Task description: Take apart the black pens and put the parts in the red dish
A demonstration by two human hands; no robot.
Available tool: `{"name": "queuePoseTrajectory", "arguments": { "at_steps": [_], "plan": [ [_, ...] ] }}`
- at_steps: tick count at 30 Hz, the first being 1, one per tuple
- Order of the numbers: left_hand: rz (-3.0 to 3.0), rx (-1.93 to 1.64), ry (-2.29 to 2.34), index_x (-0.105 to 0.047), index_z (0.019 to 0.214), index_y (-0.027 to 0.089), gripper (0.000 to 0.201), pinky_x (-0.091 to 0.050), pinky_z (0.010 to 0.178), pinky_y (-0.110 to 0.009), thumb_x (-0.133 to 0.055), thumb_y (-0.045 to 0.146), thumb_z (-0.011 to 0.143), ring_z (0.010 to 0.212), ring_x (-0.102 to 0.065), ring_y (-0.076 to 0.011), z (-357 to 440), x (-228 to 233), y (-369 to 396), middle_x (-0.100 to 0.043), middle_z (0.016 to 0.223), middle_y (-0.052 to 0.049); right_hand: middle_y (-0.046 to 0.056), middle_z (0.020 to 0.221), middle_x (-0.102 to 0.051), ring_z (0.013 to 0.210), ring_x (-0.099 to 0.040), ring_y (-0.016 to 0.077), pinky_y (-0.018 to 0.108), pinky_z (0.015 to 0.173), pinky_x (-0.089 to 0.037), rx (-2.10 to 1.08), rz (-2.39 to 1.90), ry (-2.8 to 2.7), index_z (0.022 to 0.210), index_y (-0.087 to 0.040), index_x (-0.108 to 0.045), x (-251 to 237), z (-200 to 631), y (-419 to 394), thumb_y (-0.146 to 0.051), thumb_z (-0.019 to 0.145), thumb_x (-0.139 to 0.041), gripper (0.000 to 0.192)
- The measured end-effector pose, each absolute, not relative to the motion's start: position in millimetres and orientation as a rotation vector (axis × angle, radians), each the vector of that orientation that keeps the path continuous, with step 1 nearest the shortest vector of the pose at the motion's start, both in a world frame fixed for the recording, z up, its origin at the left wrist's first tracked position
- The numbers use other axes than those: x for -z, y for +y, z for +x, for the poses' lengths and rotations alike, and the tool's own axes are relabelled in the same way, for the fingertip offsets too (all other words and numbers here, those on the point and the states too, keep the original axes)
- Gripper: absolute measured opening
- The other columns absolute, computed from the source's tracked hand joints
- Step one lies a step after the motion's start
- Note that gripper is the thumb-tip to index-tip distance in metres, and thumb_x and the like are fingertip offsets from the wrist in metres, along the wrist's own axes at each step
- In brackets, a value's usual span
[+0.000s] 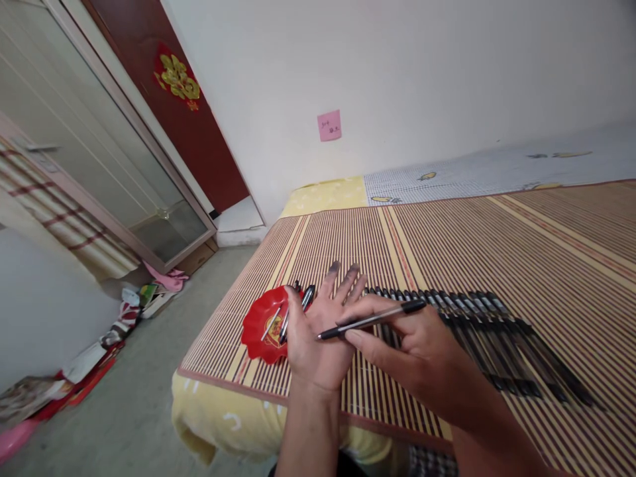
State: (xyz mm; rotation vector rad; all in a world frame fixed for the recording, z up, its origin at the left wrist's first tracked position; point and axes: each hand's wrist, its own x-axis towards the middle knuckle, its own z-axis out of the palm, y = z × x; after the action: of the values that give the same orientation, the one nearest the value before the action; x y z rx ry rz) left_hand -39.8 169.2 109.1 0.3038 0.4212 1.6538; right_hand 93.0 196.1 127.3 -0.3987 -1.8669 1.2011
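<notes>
My right hand point(422, 348) grips one pen point(370, 320); left hand point(320, 334) is open. Pen row point(494, 305) appears done; red dish point(252, 334) parts point(309, 295) remain.

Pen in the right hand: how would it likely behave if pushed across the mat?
The pen looks slim and plastic, so it is probably light and stiff. It appears round, so it could roll, though the slatted mat might slow it. Its smooth-looking surface suggests it may feel slightly slippery.
</notes>
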Motion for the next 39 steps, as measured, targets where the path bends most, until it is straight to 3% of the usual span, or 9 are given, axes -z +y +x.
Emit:
{"name": "queuePoseTrajectory", "arguments": {
  "at_steps": [23,30,39],
  "plan": [
    [0.371,-1.619,0.357,-0.034,0.151,0.018,0.076,-0.042,0.108,-0.054,-0.029,0.068,0.095,0.139,-0.043,-0.0369,-35,-110,166,-0.053,0.144,-0.019,-0.002,0.093,-0.078,0.091,-0.072,0.0172,0.030,0.087,-0.056,-1.176,-0.440,-1.845,0.096,-0.029,-0.076,-128,92,195,-0.014,0.086,-0.061,0.023],
    [0.387,-1.608,0.394,-0.039,0.149,0.023,0.073,-0.041,0.109,-0.056,-0.029,0.069,0.094,0.141,-0.041,-0.0363,-35,-109,166,-0.054,0.144,-0.016,-0.001,0.093,-0.078,0.093,-0.072,0.0167,0.028,0.087,-0.056,-1.237,-0.412,-1.853,0.097,-0.027,-0.076,-131,89,193,-0.011,0.085,-0.059,0.026],
    [0.385,-1.617,0.362,-0.040,0.147,0.019,0.073,-0.041,0.108,-0.054,-0.028,0.068,0.095,0.140,-0.042,-0.0363,-35,-110,167,-0.052,0.145,-0.017,-0.001,0.088,-0.077,0.087,-0.071,0.0167,0.029,0.084,-0.055,-1.200,-0.398,-1.873,0.091,-0.026,-0.075,-128,98,197,-0.012,0.085,-0.061,0.021]
  ]
}}
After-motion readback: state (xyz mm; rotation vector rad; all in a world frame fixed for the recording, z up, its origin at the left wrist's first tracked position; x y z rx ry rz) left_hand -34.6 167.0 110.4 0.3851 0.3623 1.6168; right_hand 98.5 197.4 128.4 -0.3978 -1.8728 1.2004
